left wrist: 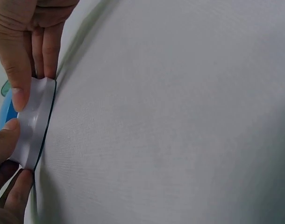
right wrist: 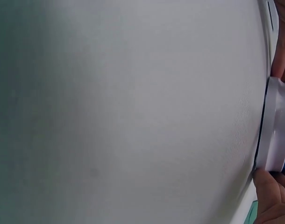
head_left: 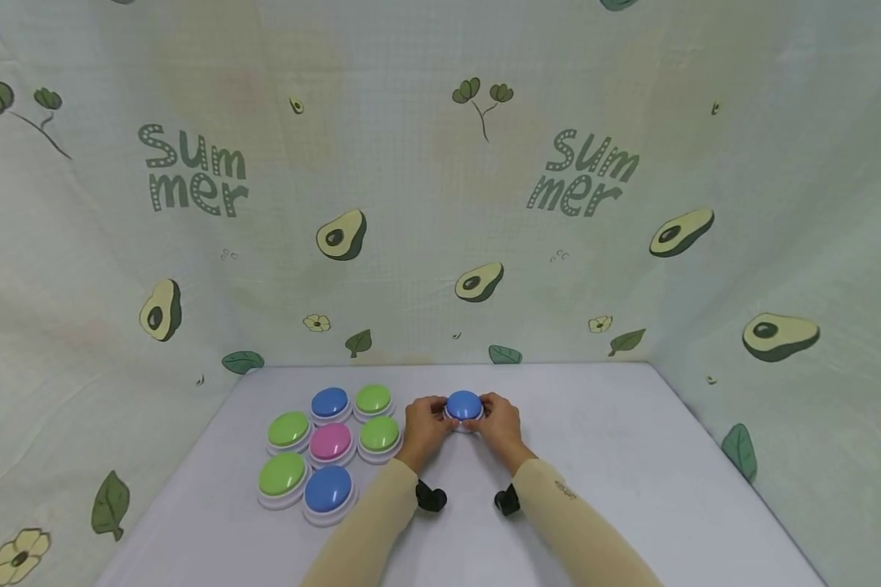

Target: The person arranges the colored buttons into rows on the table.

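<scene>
A round blue push button (head_left: 464,405) with a white base sits between both hands toward the back of the table. My left hand (head_left: 423,424) holds its left side, and my right hand (head_left: 502,425) holds the right side. Both thumbs lie at the front of the base, with the other fingers curled round its sides. Seen from the left wrist, the white base (left wrist: 37,116) is right at the tabletop, with fingertips of both hands at its rim. In the right wrist view the same base (right wrist: 275,126) shows at the right edge, partly cut off.
Left of the hands, several similar buttons stand in a close group: a pink button (head_left: 330,441) in the middle, green ones such as the front-left green button (head_left: 281,474), and blue ones including the front blue button (head_left: 328,489). A patterned cloth (head_left: 411,163) hangs behind the white table (head_left: 631,473).
</scene>
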Motion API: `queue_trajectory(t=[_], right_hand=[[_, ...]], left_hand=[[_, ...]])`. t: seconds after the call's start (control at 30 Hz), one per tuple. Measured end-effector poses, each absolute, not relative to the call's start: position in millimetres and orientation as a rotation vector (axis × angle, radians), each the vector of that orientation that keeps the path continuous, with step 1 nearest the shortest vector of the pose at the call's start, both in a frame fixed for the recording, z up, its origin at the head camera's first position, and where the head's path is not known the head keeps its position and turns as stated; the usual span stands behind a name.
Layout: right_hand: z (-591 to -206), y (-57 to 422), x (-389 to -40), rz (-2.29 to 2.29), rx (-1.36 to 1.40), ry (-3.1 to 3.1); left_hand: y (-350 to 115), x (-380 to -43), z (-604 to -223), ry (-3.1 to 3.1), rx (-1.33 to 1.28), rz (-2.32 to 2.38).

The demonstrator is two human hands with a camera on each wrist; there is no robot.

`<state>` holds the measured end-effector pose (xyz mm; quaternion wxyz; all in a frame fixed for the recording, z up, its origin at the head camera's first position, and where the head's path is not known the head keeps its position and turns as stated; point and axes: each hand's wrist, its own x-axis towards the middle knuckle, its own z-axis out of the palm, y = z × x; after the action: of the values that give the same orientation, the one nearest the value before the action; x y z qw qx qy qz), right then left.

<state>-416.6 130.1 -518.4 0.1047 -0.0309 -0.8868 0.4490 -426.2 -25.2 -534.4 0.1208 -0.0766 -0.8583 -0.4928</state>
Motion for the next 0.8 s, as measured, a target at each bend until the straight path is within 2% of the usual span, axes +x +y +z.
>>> queue_trajectory(t=[0.4,0.8], right_hand=[[-521,130,-419,1.323,-0.1,-2.622],[-516,135,-425,1.332,-0.157,-2.688]], left_hand=[[-34,-430,-548,-2.504,-0.196,-1.562],[-37,-428,-547,-2.488,-0.172,-1.664]])
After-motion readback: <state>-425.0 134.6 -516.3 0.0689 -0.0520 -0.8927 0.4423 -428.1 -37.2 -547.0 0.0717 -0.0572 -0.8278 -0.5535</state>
